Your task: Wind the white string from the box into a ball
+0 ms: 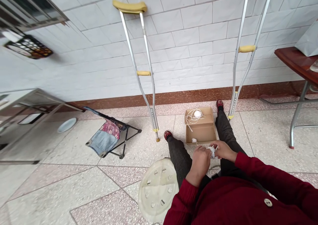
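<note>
A small bundle of white cord (213, 151) is pinched between my two hands, above my lap. My left hand (200, 162) grips it from the left with bent fingers, back of the hand toward me. From the right, the fingertips of my right hand (224, 150) close on its other side. Just beyond the hands an opened cardboard box (201, 134) lies on the floor between my feet. Loose white cord (197, 114) in a tangled coil rests on its far flap. A small white lump (194, 140) sits in the box's near left corner.
Two crutches, one left (143, 73) and one right (246, 49), lean on the tiled wall. A folding stool (104, 139) stands left, near a table (25, 97). A round plastic lid-like disc (159, 198) is beside my left leg. A red-brown table (293, 61) stands right.
</note>
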The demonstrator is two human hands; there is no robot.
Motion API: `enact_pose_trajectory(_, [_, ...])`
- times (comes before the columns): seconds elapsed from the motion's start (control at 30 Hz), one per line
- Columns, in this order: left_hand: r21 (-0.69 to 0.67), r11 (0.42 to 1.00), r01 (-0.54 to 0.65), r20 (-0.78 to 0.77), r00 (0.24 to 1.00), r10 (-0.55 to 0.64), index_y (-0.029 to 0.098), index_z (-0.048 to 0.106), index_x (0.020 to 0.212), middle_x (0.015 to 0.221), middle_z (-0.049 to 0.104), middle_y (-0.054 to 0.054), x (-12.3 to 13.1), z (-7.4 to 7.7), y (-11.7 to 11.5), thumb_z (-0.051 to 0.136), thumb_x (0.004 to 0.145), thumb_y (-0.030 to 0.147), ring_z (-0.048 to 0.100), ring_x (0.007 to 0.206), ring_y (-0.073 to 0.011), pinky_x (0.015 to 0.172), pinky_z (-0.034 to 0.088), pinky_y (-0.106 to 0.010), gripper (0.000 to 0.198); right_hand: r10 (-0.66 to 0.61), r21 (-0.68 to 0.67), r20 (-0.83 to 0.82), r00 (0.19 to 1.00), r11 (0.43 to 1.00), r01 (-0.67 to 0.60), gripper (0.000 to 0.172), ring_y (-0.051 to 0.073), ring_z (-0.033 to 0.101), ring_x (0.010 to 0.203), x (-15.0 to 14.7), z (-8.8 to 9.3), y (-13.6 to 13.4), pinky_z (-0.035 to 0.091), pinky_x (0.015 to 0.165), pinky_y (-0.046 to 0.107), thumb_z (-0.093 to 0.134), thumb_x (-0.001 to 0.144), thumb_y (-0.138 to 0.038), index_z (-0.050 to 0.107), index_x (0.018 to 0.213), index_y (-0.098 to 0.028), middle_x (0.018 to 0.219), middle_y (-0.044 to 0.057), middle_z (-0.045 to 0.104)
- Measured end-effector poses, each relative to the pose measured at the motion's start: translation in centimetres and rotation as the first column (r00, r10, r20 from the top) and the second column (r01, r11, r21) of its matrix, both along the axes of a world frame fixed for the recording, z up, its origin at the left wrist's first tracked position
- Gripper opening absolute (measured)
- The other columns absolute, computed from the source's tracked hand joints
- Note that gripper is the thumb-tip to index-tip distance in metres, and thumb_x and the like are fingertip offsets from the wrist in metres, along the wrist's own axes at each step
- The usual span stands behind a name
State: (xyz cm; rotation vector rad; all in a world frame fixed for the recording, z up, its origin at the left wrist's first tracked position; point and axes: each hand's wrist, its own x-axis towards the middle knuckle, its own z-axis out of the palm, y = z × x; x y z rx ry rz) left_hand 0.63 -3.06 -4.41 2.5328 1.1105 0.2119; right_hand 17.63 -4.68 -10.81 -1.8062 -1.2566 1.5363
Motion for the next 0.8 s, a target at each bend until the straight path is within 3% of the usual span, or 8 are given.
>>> enact_pose_trajectory(0.1, [0.063,0.997,-0.042,0.021,0.999,0.04,0.016,0.068,0.079,0.078,0.069,-0.009,0.3,0.1,-0.6,0.046,0.093,0.017,0.064,0.082,-0.0217,0.105,0.036,-0.045,0.026,-0.027,0.187,0.132,0.991,0.982,0.001,0.041,0.01,0.056,0.062,0.3,0.0,0.7,0.045,0.052,0.019,0.07,0.057,-0.005,0.07,0.096,-0.018,0.09,0.001,0.06])
enact_pose_trajectory(0.2, [0.037,0.998,-0.056,0.039,0.998,0.055,0.017,0.069,0.085,0.079,0.07,-0.008,0.3,0.0,-0.9,0.045,0.093,0.017,0.064,0.078,-0.0214,0.105,0.036,-0.046,0.025,-0.023,0.339,0.211,0.977,0.939,-0.051,0.036,0.015,0.058,0.078,0.6,0.6,1.2,0.047,0.064,0.022,0.072,0.057,-0.006,0.074,0.091,-0.018,0.084,0.003,0.061])
enact_pose_trajectory(0.27, [-0.044,0.995,-0.093,0.069,0.993,0.096,0.017,0.069,0.085,0.078,0.071,-0.008,0.2,-0.3,-0.9,0.045,0.093,0.018,0.064,0.077,-0.0212,0.095,0.043,-0.039,0.025,-0.051,0.323,0.138,0.989,0.946,0.004,0.037,0.014,0.058,0.071,0.5,1.0,1.2,0.046,0.057,0.022,0.07,0.059,-0.01,0.074,0.095,-0.018,0.088,0.004,0.061])
enact_pose_trajectory(0.37, [-0.262,0.952,-0.155,0.17,0.964,0.204,0.018,0.068,0.075,0.07,0.068,-0.004,-0.2,-0.5,-0.9,0.044,0.094,0.023,0.062,0.071,-0.0184,0.074,0.045,-0.028,0.031,-0.123,0.183,-0.107,0.987,0.973,0.141,0.044,0.008,0.053,0.051,0.1,1.6,0.9,0.041,0.043,0.021,0.067,0.06,-0.016,0.071,0.104,-0.016,0.093,0.004,0.063])
enact_pose_trajectory(0.5, [-0.493,0.862,-0.118,0.329,0.892,0.311,0.016,0.066,0.067,0.068,0.066,-0.001,-0.8,-0.5,-1.1,0.045,0.095,0.031,0.059,0.066,-0.0142,0.068,0.041,-0.023,0.038,-0.196,0.073,-0.345,0.918,0.969,0.234,0.047,0.006,0.05,0.045,0.1,2.6,0.7,0.037,0.04,0.019,0.069,0.058,-0.021,0.07,0.104,-0.014,0.078,0.0,0.063])
enact_pose_trajectory(0.63, [-0.54,0.836,-0.099,0.377,0.86,0.345,0.016,0.067,0.065,0.068,0.066,-0.001,-1.1,-0.4,-1.3,0.046,0.094,0.033,0.058,0.069,-0.0144,0.07,0.04,-0.023,0.04,-0.205,0.016,-0.407,0.89,0.973,0.231,0.049,0.006,0.05,0.047,0.3,4.2,0.8,0.04,0.043,0.019,0.069,0.058,-0.02,0.07,0.106,-0.014,0.077,0.0,0.065])
enact_pose_trajectory(0.8, [-0.496,0.866,-0.066,0.345,0.9,0.267,0.017,0.068,0.064,0.069,0.067,-0.002,-1.1,-0.6,-1.4,0.05,0.091,0.031,0.061,0.073,-0.0161,0.073,0.041,-0.024,0.036,-0.034,0.098,-0.378,0.925,0.992,0.077,0.052,0.008,0.055,0.06,0.6,5.2,0.6,0.045,0.045,0.018,0.066,0.056,-0.013,0.07,0.107,-0.017,0.102,0.005,0.066])
